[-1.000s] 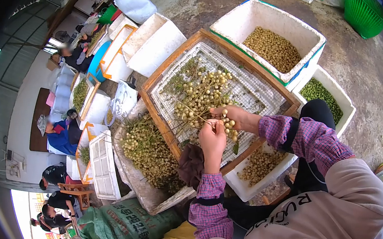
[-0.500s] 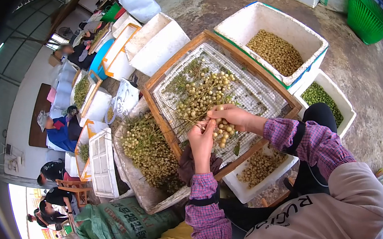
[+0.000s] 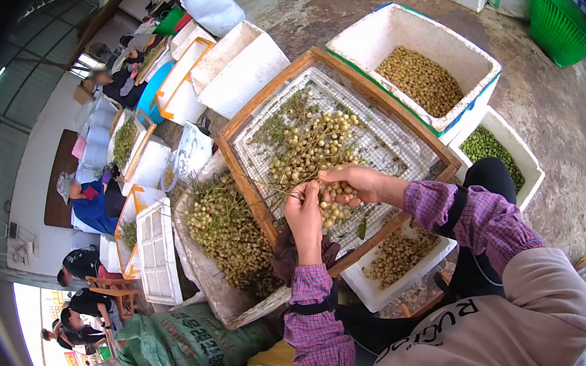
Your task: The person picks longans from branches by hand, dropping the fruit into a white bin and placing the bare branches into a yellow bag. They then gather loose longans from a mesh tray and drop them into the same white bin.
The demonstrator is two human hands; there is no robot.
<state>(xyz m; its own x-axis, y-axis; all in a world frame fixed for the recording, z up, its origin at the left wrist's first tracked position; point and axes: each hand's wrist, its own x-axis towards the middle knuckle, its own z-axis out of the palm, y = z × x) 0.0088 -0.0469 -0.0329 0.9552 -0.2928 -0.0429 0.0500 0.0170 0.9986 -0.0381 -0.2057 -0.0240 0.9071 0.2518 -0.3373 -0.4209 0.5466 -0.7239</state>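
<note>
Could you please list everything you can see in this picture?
mesh tray: one, wooden frame, centre
fruit pile: one, pale yellow, on the mesh tray
large box: one, white, upper right, holds loose pale fruit
side box: one, white, right, holds green fruit
small box: one, white, below the tray
bin: one, whitish, left of the tray, holds bunches
basket: one, green, top right
sack: one, green, bottom left
other people: several, far left
small bunch: one, pale yellow, in both hands
left hand: grips the bunch
right hand: grips the bunch
</note>
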